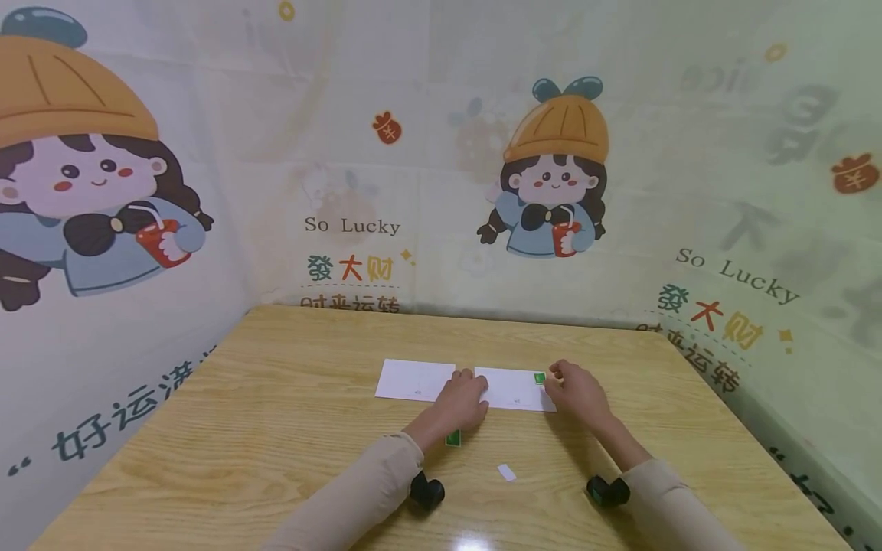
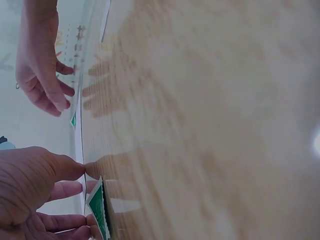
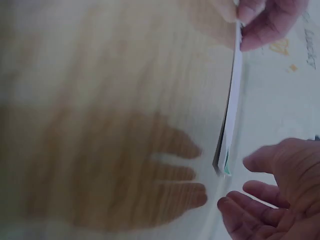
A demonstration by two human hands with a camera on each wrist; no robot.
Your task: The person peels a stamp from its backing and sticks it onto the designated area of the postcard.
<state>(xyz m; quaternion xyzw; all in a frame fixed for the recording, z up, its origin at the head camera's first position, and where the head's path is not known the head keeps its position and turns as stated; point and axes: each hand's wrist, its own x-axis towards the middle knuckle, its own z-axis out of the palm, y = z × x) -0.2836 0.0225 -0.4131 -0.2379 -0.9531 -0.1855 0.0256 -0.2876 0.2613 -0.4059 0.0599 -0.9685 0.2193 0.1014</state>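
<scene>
My left hand (image 1: 463, 399) rests its fingertips on the left end of a white envelope (image 1: 510, 389), the thumb at the near edge. A green stamp (image 1: 540, 378) sits at the upper right corner of that envelope. Just right of this corner hovers my right hand (image 1: 577, 390), its fingers loosely bent with nothing between them, as the right wrist view confirms. Another green stamp (image 1: 452, 438), with a serrated edge, lies on the table below my left hand. A second white envelope (image 1: 413, 379) lies to the left, its right end partly covered by my left hand.
A small white paper slip (image 1: 506, 473) lies on the wooden table (image 1: 289, 428) between my forearms. Black wrist devices (image 1: 427, 492) are worn on both wrists. Printed cloth walls (image 1: 441, 191) stand around the table's back and sides.
</scene>
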